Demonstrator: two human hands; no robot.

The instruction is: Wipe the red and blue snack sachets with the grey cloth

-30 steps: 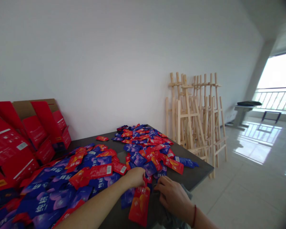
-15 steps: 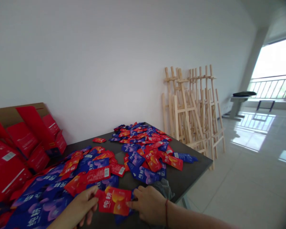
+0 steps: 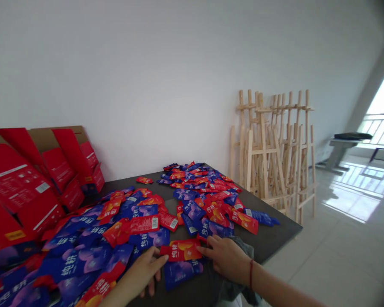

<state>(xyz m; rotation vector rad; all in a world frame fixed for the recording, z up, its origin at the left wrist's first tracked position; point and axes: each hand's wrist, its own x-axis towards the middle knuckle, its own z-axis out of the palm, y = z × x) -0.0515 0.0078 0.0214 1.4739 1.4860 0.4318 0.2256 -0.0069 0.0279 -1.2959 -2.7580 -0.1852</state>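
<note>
A red pouch (image 3: pixel 184 250) with orange fruit printed on it lies stretched between my two hands, low over the dark table (image 3: pixel 192 294). My left hand (image 3: pixel 147 270) pinches its left end with thumb and forefinger. At the other end, my right hand (image 3: pixel 225 259) grips the edge, its forefinger lying across the printed face. Directly below the red pouch, a blue pouch (image 3: pixel 182 275) shows its lower part; its top is covered. Mixed blue pouches (image 3: pixel 86 258) and red ones are heaped left of my left hand. Beyond my right hand is another mixed pile (image 3: pixel 214 209).
Open red cardboard boxes (image 3: pixel 25 183) stand at the left against the wall. Grey cloth (image 3: pixel 243 251) is bunched under my right wrist at the table's near edge. Several wooden easels (image 3: pixel 265 162) lean by the wall at right, on a shiny tiled floor (image 3: pixel 333 238).
The view has swung left, so the scene sits further right. The red pouch has moved up slightly over the table, uncovering more of the blue pouch below it. Both hands stay at its ends.
</note>
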